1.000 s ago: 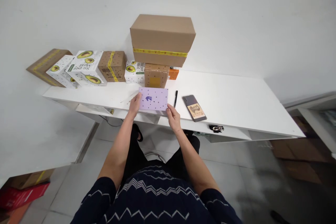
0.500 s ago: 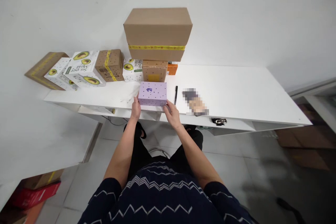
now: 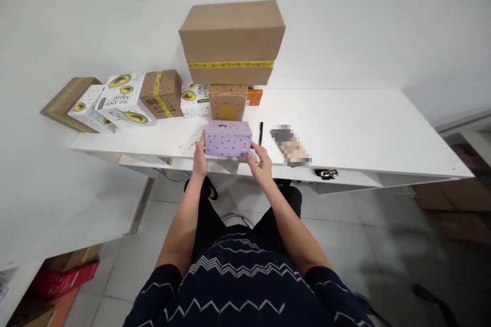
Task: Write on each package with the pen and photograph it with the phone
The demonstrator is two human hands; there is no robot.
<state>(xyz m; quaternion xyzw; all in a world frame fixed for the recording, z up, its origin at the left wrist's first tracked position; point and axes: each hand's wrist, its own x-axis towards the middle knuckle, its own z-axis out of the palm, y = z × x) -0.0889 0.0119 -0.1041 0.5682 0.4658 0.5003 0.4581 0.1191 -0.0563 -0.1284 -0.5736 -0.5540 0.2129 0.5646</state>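
Note:
A lilac box [image 3: 227,140] with small dark dots is held between my two hands near the front edge of the white table [image 3: 345,127]. Its front side, with a pale label at the lower right, faces me and the top is tilted away. My left hand [image 3: 200,157] grips the left end, the thumb against the side. At the right end, my right hand [image 3: 261,164] has its fingers on the lower corner. Just behind the lilac box stands a brown dotted carton [image 3: 228,96]. A black pen [image 3: 261,133] lies to the right.
A large brown carton [image 3: 232,43] with yellow tape rests above smaller boxes. Leftward along the wall stand white avocado-print boxes [image 3: 123,96] and a taped brown carton [image 3: 162,89]. A blurred flat object [image 3: 291,147] lies right of the pen. An orange box [image 3: 254,96] sits behind.
The lilac box has tipped back in my hands, so more of its front side and a label now show. The whole view has shifted slightly.

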